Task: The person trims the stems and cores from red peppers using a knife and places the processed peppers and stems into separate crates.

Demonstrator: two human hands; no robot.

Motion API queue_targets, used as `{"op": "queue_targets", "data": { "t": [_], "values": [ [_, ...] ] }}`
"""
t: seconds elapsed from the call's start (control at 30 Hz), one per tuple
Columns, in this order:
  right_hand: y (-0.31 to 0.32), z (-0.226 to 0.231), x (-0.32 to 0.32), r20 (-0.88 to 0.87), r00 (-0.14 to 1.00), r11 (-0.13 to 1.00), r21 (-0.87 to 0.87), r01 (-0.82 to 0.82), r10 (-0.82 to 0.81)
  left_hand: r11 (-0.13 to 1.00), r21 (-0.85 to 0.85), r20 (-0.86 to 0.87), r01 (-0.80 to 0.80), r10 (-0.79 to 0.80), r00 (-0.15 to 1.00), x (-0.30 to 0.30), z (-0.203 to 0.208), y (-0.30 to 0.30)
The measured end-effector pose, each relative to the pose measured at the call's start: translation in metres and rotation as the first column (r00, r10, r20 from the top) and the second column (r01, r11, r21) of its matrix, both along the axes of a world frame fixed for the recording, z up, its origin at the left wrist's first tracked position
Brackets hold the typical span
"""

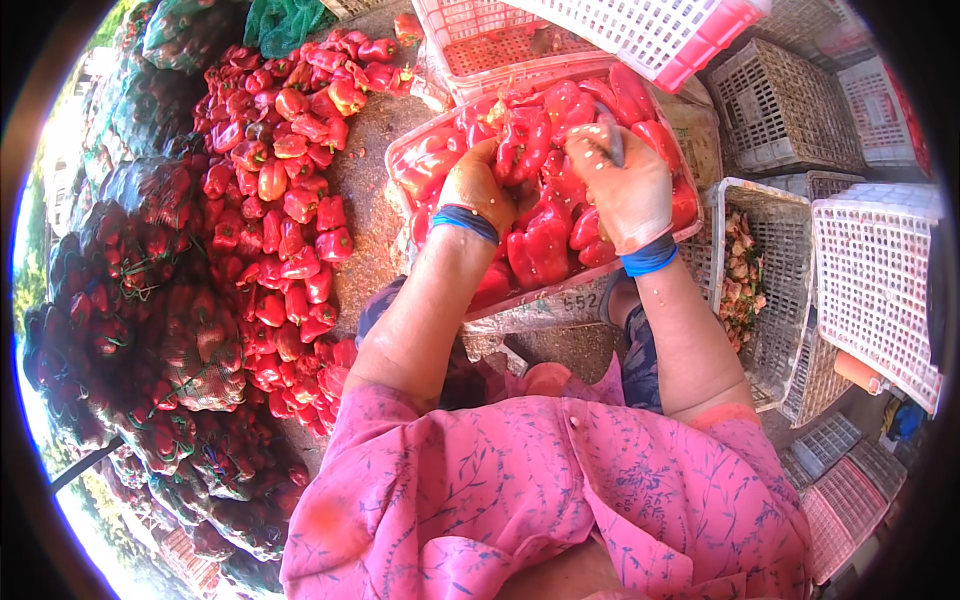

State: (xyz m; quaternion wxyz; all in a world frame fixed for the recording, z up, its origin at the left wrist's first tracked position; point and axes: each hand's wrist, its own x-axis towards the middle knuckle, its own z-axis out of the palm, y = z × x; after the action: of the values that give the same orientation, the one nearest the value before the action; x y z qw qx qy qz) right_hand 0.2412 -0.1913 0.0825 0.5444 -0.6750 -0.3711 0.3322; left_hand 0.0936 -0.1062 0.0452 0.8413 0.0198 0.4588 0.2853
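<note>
A pinkish crate (397, 160) heaped with halved and cut red bell peppers (540, 250) stands in front of me. My left hand (478, 188), in a stained glove with a blue band at the wrist, is closed on a red bell pepper (523, 143) over the heap. To its right, my right hand (628, 190), gloved and banded the same way, is curled around a slim grey tool (612, 142). The tool's exact kind is mostly hidden by the fingers. Small pale seeds stick to the peppers and gloves.
Whole red peppers (290, 200) lie piled on the floor to the left, beside stacked net sacks of peppers (150, 210). Another crate (440, 40) and a tilted white-and-pink one (640, 30) stand beyond. At right, a crate (775, 200) holds pepper scraps (740, 270), near stacked crates (880, 260).
</note>
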Motion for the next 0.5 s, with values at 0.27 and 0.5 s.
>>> {"op": "queue_targets", "data": {
  "t": [0.27,0.5],
  "values": [
    [0.008,-0.003,-0.015,0.599,0.693,0.914,-0.212,-0.346,0.401,0.933,0.318,-0.326,0.169,-0.060,0.944,-0.004,-0.011,-0.013],
    [0.023,-0.008,0.003,-0.061,0.963,0.921,-0.282,-0.268,0.261,0.891,0.430,-0.322,0.144,0.002,0.947,-0.011,0.013,-0.014]
  ]
}}
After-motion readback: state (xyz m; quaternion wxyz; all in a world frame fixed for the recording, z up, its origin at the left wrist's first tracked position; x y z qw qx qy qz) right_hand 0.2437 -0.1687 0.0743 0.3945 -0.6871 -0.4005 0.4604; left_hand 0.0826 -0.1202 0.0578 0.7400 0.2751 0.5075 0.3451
